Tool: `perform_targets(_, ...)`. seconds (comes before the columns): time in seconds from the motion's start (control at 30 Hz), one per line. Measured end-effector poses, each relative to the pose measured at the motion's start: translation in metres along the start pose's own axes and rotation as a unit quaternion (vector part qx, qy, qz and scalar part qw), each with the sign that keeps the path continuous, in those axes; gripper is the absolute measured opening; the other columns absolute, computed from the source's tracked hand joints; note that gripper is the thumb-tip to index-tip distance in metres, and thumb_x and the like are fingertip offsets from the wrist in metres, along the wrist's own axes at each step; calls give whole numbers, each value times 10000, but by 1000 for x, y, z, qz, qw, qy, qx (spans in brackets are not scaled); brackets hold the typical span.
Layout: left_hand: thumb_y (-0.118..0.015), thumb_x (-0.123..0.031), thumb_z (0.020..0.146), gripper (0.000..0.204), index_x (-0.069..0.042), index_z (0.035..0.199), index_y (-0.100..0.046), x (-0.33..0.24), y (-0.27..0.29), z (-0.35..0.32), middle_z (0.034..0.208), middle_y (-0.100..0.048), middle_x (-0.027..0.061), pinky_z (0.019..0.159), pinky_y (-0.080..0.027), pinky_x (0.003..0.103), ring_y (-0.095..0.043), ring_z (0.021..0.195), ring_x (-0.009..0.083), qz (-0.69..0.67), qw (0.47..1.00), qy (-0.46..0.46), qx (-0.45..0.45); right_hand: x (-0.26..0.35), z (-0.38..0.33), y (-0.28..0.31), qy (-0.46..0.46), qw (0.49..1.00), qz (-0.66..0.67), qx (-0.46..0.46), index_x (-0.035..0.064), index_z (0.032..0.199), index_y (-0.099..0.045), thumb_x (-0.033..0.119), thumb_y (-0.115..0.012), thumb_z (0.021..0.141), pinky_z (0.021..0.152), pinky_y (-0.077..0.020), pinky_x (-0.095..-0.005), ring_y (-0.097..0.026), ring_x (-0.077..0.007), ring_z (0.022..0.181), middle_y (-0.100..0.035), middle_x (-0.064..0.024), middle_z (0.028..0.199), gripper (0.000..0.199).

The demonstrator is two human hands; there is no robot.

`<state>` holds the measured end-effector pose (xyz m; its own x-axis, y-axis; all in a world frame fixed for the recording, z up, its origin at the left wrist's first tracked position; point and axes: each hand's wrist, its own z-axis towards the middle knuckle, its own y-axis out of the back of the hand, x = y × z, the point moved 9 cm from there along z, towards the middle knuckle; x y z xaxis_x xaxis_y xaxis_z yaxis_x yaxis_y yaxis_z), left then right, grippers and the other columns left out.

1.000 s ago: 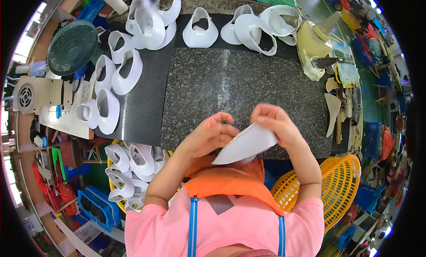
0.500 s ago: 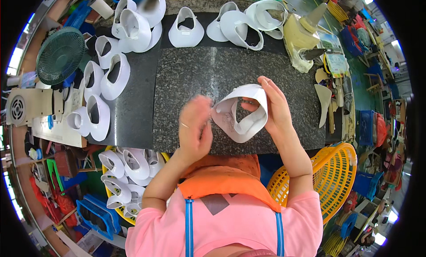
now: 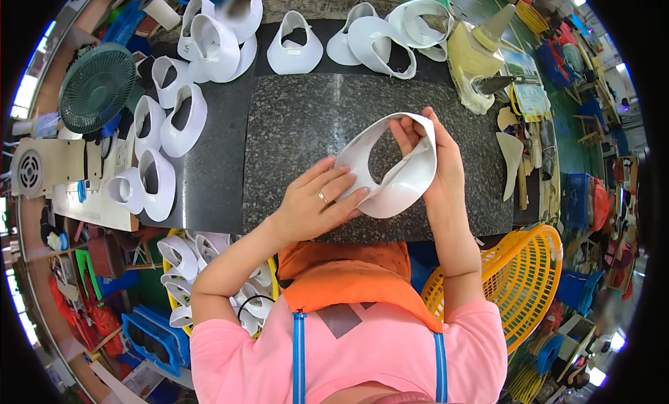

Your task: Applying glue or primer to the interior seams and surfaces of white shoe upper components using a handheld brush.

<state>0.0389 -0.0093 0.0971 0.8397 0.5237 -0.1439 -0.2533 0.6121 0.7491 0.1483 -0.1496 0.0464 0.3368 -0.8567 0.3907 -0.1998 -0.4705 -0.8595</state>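
A white shoe upper (image 3: 401, 194), a stiff ring-like piece with a wide opening, is tilted up over the dark speckled slab. My right hand (image 3: 444, 163) grips its right side, fingers bent over the rim into the opening and the palm outside. My left hand (image 3: 317, 198), a ring on one finger, has its fingers spread and stretched. Their tips lie against the upper's left edge; whatever is under them is hidden.
Similar white uppers (image 3: 295, 52) stand along the table's far and left sides. More fill a yellow basket (image 3: 275, 278) at my left. Another yellow basket (image 3: 524, 285) stands at my right. A cream bottle (image 3: 474, 55) is at the far right, a green fan (image 3: 97, 87) at far left.
The upper has turned and tilted, showing more of its outer face. My left hand has come right and spread its fingers onto its edge. My right hand keeps hold, fingers now further inside.
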Motion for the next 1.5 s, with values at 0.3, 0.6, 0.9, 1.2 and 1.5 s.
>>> perform_targets(0.3, -640, 3, 762, 512, 8, 1212, -397, 37, -9, -26, 1195, -440, 146, 889, -404, 328, -468, 1075, 239, -137, 898, 339, -245, -7, 7, -44, 45, 988, 109, 100, 22, 985, -476, 146, -399, 946, 1018, -374, -510, -572, -300, 946, -578, -168, 867, 151)
perform_targets(0.6, -617, 17, 807, 61, 6, 857, -583, 108, 87, -106, 882, -620, 47, 748, -445, 232, -553, 790, 82, -280, 707, 509, -402, 133, 40, 12, 427, 720, -544, -57, -21, 1078, -517, 156, -560, 874, 702, -459, -255, -566, -141, 790, -568, -78, 879, 273)
perform_targets(0.9, -662, -3, 616, 249, -94, 826, -565, 85, 6, 30, 912, -572, 52, 820, -428, 399, -572, 898, 235, 110, 976, 92, -161, 296, 102, 74, 324, 545, -740, -226, -3, 1005, -623, 405, -658, 757, 746, -445, -333, -603, -250, 850, -616, -157, 923, 478)
perform_targets(1.2, -577, -74, 694, 181, -43, 872, -583, 87, -54, 16, 937, -575, 93, 759, -494, 359, -588, 928, 248, 61, 997, 37, 40, 222, 18, 16, 451, 306, -830, -121, 58, 993, -613, 320, -547, 876, 670, -474, -375, -609, -326, 793, -636, -135, 899, 295)
perform_targets(1.5, -586, -72, 672, 248, -14, 913, -595, 85, -48, -10, 883, -562, 88, 706, -509, 309, -589, 901, 236, 88, 994, 66, 29, 83, 18, -30, 142, 787, -600, 30, 36, 1036, -642, 80, -656, 769, 558, -476, -213, -576, -86, 591, -650, -62, 797, 271)
